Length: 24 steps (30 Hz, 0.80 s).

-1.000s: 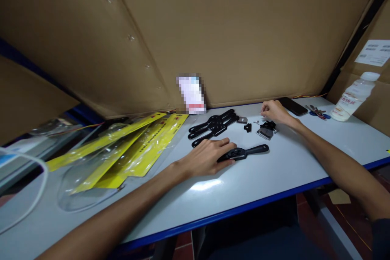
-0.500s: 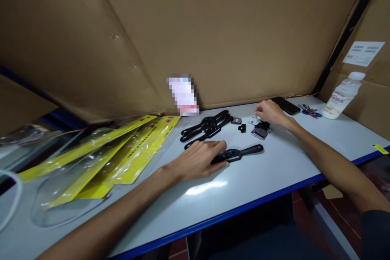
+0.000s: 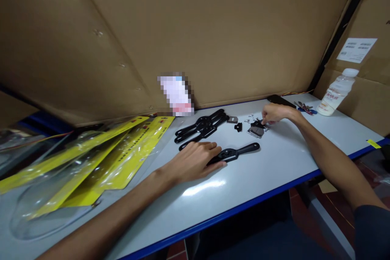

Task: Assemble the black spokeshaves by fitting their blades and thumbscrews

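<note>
A black spokeshave body (image 3: 234, 154) lies on the table, my left hand (image 3: 199, 158) wrapped over its left handle. That handle is mostly hidden under the fingers. My right hand (image 3: 274, 113) is closed in a pinch, its fingertips at the edge of a black cap piece (image 3: 256, 123) in the pile of small parts. Whether the pinch holds the cap or something smaller is hidden. Grey blades (image 3: 255, 131) lie just below the cap, with small silvery screws (image 3: 250, 116) behind. Several more spokeshave bodies (image 3: 202, 126) are stacked beyond my left hand.
One grey blade (image 3: 232, 119) and a black cap (image 3: 238, 127) lie apart from the pile. Yellow-backed clear packages (image 3: 131, 158) fan out at left. A lit, blurred screen (image 3: 177, 94) leans on the cardboard wall (image 3: 213, 28). Phone (image 3: 282, 100), keys (image 3: 304, 107) and bottle (image 3: 336, 92) stand at right.
My right hand has shifted from behind the small parts to their right side, with fingertips lowered to the black cap. My left hand stays on the spokeshave. The view has turned slightly right.
</note>
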Available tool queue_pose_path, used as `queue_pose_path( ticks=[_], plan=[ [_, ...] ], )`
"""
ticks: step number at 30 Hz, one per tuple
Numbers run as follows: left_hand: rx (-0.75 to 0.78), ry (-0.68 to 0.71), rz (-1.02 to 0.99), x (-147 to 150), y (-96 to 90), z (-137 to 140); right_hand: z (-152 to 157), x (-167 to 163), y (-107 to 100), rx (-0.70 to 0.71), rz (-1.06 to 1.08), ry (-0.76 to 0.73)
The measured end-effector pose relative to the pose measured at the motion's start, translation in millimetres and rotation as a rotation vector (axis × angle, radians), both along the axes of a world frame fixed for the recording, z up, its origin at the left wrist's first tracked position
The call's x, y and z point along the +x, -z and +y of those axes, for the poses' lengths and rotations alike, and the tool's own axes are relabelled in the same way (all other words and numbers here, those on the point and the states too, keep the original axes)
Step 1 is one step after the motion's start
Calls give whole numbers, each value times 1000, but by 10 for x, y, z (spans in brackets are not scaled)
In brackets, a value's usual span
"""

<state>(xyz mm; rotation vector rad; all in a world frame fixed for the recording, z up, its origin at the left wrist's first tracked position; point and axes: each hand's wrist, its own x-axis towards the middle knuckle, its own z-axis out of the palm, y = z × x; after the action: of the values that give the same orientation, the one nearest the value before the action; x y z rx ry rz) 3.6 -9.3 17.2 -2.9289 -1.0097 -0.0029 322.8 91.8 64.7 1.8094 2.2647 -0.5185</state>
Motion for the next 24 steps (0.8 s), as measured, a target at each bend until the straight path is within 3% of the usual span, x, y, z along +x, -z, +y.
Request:
queue_pose_path(
  ticks=[5, 11, 18, 24],
  plan=[
    [-4, -3, 13, 4, -7, -6, 91, 95, 37, -29, 114, 5],
    [-17, 15, -6, 4, -22, 2, 116, 169, -31, 149, 153, 50],
    [-38, 25, -67, -1, -39, 6, 145, 131, 2, 106, 115, -4],
    [-35, 36, -94, -6, -22, 8, 224, 225, 54, 253, 72, 59]
  ],
)
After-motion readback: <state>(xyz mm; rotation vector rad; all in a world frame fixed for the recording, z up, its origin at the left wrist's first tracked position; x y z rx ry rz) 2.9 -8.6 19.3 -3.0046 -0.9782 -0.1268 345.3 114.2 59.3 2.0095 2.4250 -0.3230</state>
